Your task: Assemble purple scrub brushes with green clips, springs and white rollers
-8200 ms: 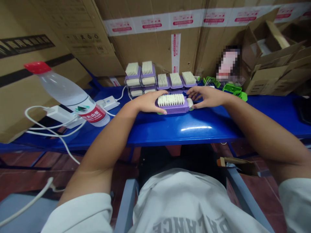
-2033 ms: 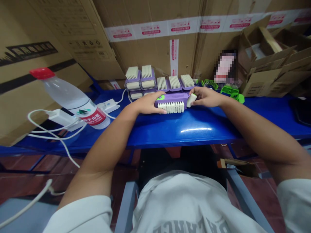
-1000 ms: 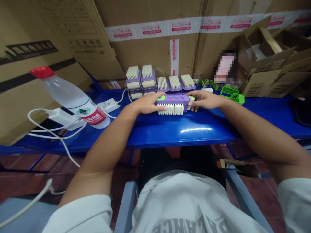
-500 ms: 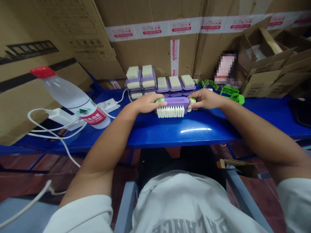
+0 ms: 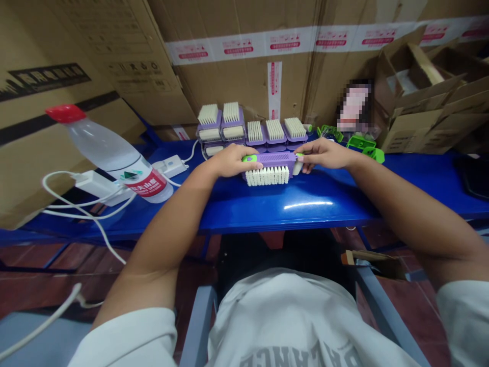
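Fingers of the left hand [image 5: 231, 161] are bent closed around one end of a purple brush [image 5: 270, 164], the thumb laid across its green patch. At the other end, the fingers of the right hand [image 5: 329, 154] are drawn nearly together, pinching a small white piece [image 5: 297, 168] with a green top, right beside the brush's end. The brush lies level over the middle of the blue desk [image 5: 252, 209], its pale bristles turned toward the person; whether it touches the surface cannot be told. Just behind stand more purple brushes [image 5: 275, 131], bristles up, those on the left stacked. Green plastic parts [image 5: 361, 142] lie beyond the right hand. Farther left are a red-capped bottle [image 5: 118, 153] and white cables [image 5: 95, 214], and a cardboard box [image 5: 244, 76] forms a wall behind everything.
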`<state>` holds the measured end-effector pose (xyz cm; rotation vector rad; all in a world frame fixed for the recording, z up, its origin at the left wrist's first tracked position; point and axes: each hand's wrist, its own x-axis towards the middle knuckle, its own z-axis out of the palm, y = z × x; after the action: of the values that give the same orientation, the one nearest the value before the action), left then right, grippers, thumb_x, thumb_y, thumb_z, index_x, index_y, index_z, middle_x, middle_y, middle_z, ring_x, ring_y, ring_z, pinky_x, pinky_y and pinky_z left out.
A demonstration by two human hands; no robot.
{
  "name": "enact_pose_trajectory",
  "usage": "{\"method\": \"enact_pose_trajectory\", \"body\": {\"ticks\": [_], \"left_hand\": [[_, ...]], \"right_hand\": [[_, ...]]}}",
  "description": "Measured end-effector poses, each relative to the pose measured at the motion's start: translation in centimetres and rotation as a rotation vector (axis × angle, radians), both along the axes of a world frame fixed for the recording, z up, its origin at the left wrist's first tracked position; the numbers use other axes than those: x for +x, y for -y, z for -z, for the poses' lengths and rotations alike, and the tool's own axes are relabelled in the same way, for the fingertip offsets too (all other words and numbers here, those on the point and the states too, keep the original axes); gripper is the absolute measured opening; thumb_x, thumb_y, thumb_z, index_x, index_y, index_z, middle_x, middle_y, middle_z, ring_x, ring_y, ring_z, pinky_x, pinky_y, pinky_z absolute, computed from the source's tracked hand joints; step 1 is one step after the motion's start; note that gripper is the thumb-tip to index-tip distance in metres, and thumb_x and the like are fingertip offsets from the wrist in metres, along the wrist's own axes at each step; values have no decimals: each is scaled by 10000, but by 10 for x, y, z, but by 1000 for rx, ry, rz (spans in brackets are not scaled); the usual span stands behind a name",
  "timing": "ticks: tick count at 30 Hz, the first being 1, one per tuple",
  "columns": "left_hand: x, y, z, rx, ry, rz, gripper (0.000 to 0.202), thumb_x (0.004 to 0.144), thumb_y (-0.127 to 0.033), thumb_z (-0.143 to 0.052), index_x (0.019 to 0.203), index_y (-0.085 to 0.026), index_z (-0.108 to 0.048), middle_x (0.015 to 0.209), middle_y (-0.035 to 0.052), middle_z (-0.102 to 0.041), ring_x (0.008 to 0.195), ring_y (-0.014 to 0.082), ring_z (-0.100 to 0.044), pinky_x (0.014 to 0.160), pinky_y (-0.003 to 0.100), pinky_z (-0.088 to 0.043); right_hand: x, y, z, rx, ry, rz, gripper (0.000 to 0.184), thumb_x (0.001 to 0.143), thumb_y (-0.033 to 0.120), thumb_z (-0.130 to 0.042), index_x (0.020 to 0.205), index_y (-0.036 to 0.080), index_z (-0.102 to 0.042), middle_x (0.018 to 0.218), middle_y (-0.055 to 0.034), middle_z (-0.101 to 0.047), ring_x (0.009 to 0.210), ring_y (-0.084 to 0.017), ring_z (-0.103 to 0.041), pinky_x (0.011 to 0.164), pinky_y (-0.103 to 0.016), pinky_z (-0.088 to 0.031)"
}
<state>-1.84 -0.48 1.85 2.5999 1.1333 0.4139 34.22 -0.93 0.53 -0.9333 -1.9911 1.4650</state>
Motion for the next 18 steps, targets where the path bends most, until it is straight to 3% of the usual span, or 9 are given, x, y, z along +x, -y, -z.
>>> {"method": "enact_pose_trajectory", "body": {"ticks": [9, 18], "left_hand": [[-1, -1, 1, 11, -4, 9, 614, 968, -764, -674, 1204, -238, -885, 1052, 76, -882, 953, 296, -795, 866, 384, -550], [0, 0, 1, 25, -10, 7, 623, 974, -742, -671, 1243, -221, -882, 1100, 90, -887, 970, 306, -801, 892, 392, -557]], "right_hand": [[0, 2, -2, -18, -34, 46, 549, 762, 478, -1131, 1119, 138, -891, 859, -66, -870, 686, -152, -793, 662, -271, -706], [1, 0, -2, -23, -27, 72, 543, 692, 464, -1161, 1069, 160, -915, 816, -36, -856, 683, -141, -778, 689, -267, -701]]}}
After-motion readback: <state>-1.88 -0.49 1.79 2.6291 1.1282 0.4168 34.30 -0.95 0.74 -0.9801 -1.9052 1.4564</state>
